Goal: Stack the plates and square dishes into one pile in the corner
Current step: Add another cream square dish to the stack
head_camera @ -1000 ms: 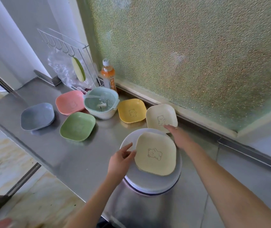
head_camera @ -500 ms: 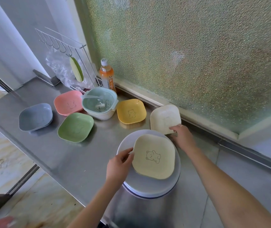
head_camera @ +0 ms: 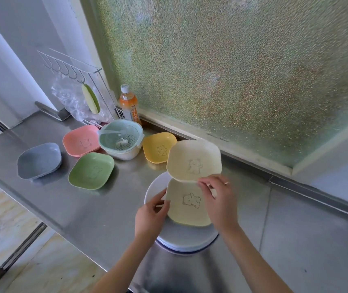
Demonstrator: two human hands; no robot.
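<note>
The cream square dish point(head_camera: 194, 160) hangs tilted in the air, its near edge pinched by the fingers point(head_camera: 203, 183) of the right hand point(head_camera: 219, 203) — thumb and forefinger curled onto the rim, the rest of the dish reaching away from the wrist toward the window. Directly below and a little nearer the person lies the pale yellow square dish point(head_camera: 188, 208), seated on the stack of white round plates point(head_camera: 187, 240) on the table point(head_camera: 97, 212). The relation that matters is this offset: the lifted dish overlaps only the far edge of the seated one, so it lies beyond and above its target and, by judgement, must come back toward the person and level out before it can nest. Both dishes are rounded squares with no long axis, though their corners look roughly aligned, so little turning seems called for. The left hand point(head_camera: 150, 216) rests at the left rim of the yellow dish, fingers loosely curled against its edge — it appears to steady the dish, though whether it truly grips cannot be told. The right hand is plainly the one placed to do the lowering. Well apart to the left wait the yellow dish point(head_camera: 158, 148), green dish point(head_camera: 91, 171), pink dishes point(head_camera: 81, 141) and grey dish point(head_camera: 38, 160), not yet stacked.
</note>
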